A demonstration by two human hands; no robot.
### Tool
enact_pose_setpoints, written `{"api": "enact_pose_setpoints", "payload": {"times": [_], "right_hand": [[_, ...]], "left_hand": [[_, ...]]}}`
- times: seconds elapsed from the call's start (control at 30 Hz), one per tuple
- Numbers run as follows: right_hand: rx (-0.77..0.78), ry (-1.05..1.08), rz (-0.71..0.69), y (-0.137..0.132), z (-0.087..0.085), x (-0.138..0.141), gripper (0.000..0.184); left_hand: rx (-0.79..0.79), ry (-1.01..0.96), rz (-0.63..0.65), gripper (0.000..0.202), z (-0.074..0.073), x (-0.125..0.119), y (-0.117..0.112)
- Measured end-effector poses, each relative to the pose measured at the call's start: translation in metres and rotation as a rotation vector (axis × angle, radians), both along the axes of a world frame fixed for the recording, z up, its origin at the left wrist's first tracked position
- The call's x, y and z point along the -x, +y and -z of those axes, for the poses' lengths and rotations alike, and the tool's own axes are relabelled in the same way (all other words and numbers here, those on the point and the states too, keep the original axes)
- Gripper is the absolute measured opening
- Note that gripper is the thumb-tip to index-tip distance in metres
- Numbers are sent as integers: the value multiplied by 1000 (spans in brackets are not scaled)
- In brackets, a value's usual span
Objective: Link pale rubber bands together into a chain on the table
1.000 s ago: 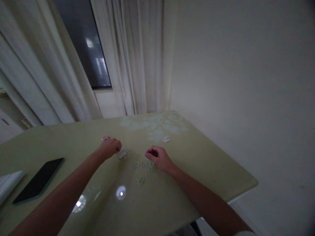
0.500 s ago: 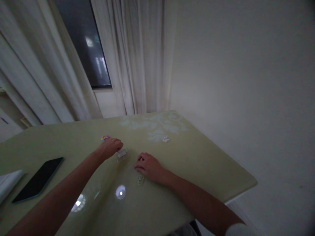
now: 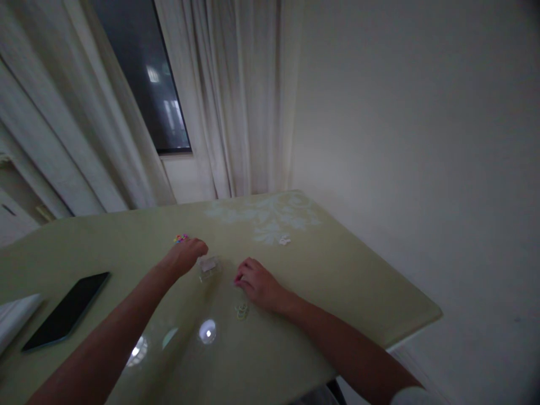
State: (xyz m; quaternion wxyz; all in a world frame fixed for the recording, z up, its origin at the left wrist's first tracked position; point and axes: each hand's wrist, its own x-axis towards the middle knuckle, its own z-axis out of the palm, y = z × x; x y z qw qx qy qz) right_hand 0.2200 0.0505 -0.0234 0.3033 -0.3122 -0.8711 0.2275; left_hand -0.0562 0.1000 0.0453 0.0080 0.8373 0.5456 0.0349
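Note:
My left hand (image 3: pixel 190 254) is just above and left of a small clear plastic box (image 3: pixel 210 268) on the table, fingers curled together; anything in them is hidden. A pile of tiny multicoloured pieces (image 3: pixel 180 238) lies just behind this hand. To the right of the box, my right hand (image 3: pixel 258 286) rests low over the table with thumb and fingertips pinched together. Whatever they hold is too small to make out. Close below it lies a little heap of pale yellow-green rings (image 3: pixel 242 311).
Farther back on the right is a small group of white pieces (image 3: pixel 284 240). A dark tablet (image 3: pixel 67 310) lies at the left, beside a white object (image 3: pixel 17 315) at the frame edge. The glossy table (image 3: pixel 337 281) meets the wall on the right.
My left hand has drawn slightly left, away from the box, showing more of it. The fingertips of my right hand have come together, and that hand has shifted a little to the right.

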Motion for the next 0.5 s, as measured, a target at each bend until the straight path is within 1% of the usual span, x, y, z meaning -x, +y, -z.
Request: {"api": "enact_pose_setpoints", "payload": {"times": [0.07, 0.13, 0.2, 0.23, 0.27, 0.3, 0.37, 0.43, 0.5], "right_hand": [[150, 215, 51, 1, -7, -4, 10], [294, 389, 69, 2, -14, -7, 16], [416, 510, 40, 1, -19, -9, 25], [463, 549, 17, 0, -20, -9, 29], [499, 574, -3, -1, -21, -10, 33], [524, 586, -15, -2, -22, -10, 35], [544, 580, -20, -3, -20, -9, 36], [535, 552, -8, -3, -17, -9, 33], [507, 499, 30, -2, -13, -10, 27]], "left_hand": [[-37, -99, -32, 28, -4, -18, -13], [-37, -246, -8, 37, -4, -44, -33], [96, -685, 60, 37, 1, -73, -57], [155, -838, 85, 34, 5, -84, -67], [162, -957, 62, 31, 10, -94, -76], [138, -1045, 21, 28, 15, -100, -84], [102, -1141, -38, 21, 24, -104, -91], [98, -1181, -66, 21, 30, -100, -91], [113, -1211, -82, 24, 34, -95, -88]]}}
